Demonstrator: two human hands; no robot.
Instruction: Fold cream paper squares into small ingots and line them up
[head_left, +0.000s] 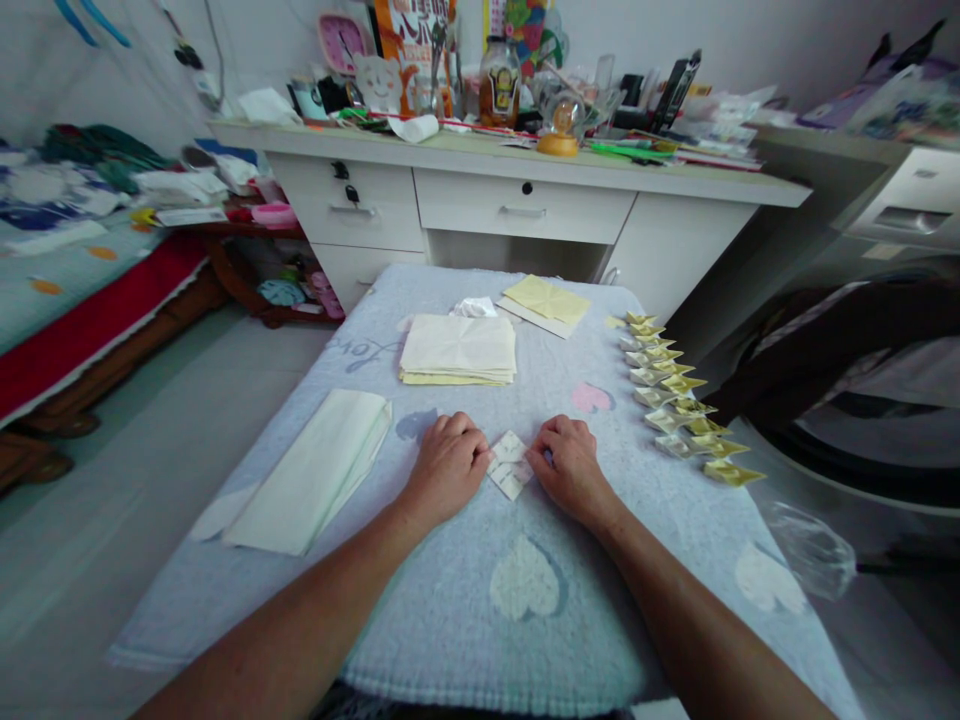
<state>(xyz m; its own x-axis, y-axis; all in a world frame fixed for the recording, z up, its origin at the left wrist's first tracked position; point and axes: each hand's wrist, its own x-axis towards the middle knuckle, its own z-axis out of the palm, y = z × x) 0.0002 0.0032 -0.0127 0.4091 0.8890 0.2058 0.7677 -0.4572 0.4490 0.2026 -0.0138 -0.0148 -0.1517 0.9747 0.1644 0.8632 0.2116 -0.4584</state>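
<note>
A small white square of folded paper (511, 466), turned like a diamond, lies on the cloth-covered table between my hands. My left hand (452, 455) pinches its left corner with thumb and finger. At the opposite corner, my right hand (566, 460) grips the paper the same way, fingers curled. Several folded paper boats (664, 385), yellow and whitish, stand in two rows along the table's right side. Beyond my hands is a stack of creased paper sheets (459, 345). A longer folded stack of pale paper (315, 470) lies left of my left forearm.
Yellow and white sheets (545, 303) and a crumpled white paper (474, 308) lie at the table's far side. Behind stands a white desk (525, 200) crowded with a jar (499, 82) and other items. A washing machine (885, 300) is at right, a bed (82, 290) at left.
</note>
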